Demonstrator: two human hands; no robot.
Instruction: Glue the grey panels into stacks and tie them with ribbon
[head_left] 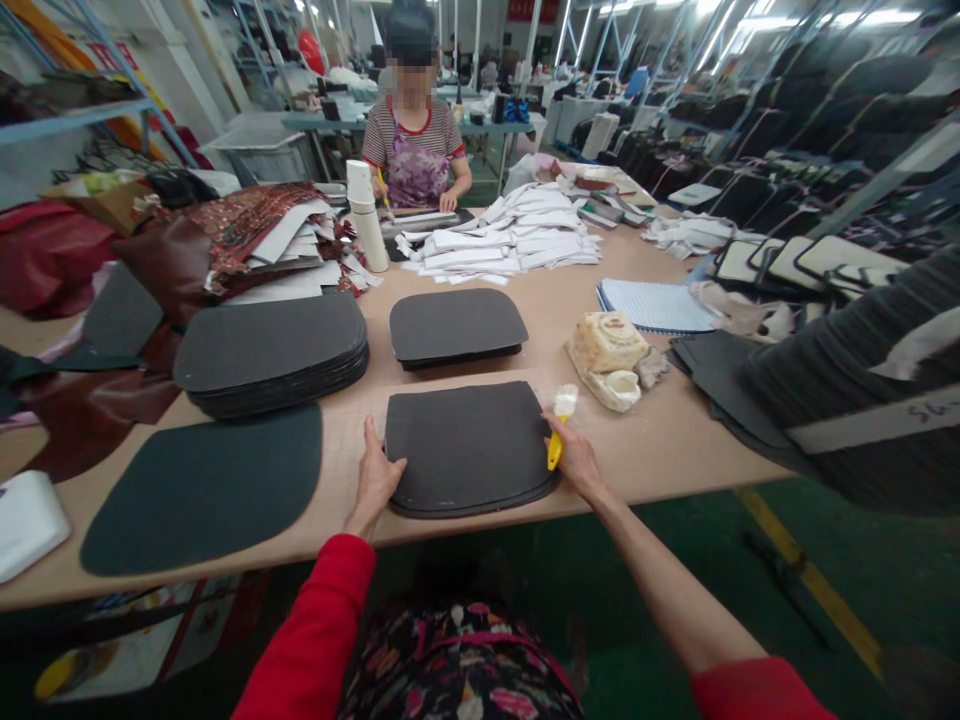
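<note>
Between my hands, at the table's front edge, lies a small stack of dark grey rounded panels [466, 440]. My left hand [379, 475] rests against its left side, thumb over the edge and index finger stretched out. In my right hand [574, 455] is a brush [556, 445] with a yellow handle, its whitish bristles pointing away from me. The fingers of that hand also touch the stack's right edge. To the left a single dark green panel [210, 490] lies flat. Behind it stands a thicker stack of grey panels [274, 340], and a smaller stack [457, 325] sits straight ahead.
A glue-crusted pale container [607, 350] stands right of the stack. Farther right are a blue-white pad [656, 305] and a large bundle of dark sheets [862, 390]. White strips [510, 235] pile up before a co-worker [416, 150], who holds a yellow-handled brush.
</note>
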